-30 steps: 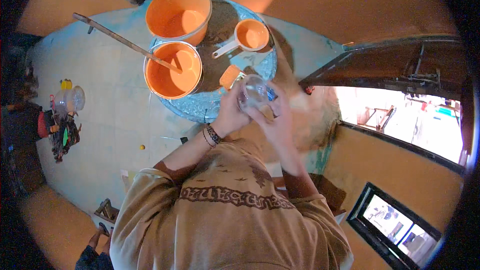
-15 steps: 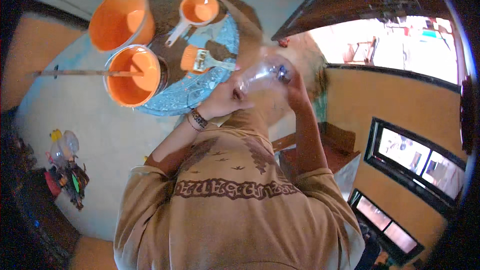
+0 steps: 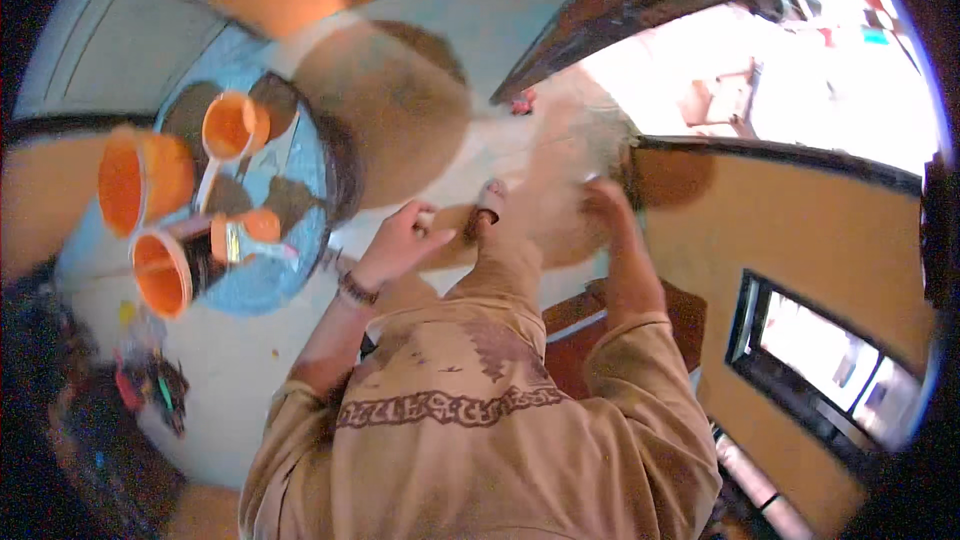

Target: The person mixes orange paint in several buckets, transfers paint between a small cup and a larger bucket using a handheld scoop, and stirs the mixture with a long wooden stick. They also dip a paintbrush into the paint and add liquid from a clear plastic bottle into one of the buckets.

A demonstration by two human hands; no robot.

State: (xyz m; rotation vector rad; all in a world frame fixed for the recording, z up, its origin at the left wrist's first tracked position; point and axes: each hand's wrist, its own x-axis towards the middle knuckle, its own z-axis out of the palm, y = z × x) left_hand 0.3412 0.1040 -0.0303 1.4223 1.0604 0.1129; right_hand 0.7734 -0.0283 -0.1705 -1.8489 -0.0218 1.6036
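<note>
My left hand (image 3: pixel 400 240) hangs right of a round blue table (image 3: pixel 262 290), thumb and fingers apart and nothing visible between them. My right hand (image 3: pixel 605 205) is further right, over the floor and near the wall; motion blur hides its fingers. On the table are an orange bucket (image 3: pixel 165 175), a second bucket (image 3: pixel 165 275) with orange inside, tilted in view, an orange dipper (image 3: pixel 232 125) with a pale handle, and a wide paintbrush (image 3: pixel 236 240) with orange bristles. The clear plastic bottle seen earlier does not show.
My foot (image 3: pixel 490 198) is on the pale floor beyond my shirt. A dark-edged doorway (image 3: pixel 700 100) lets in bright light at the upper right. Orange walls (image 3: pixel 670 240) with windows stand at right. A blurred heap of small coloured things (image 3: pixel 150 380) lies at the lower left.
My hands have moved apart, and the clear bottle that was between them has gone from view. The table, buckets and brush have shifted left in view as my head turned.
</note>
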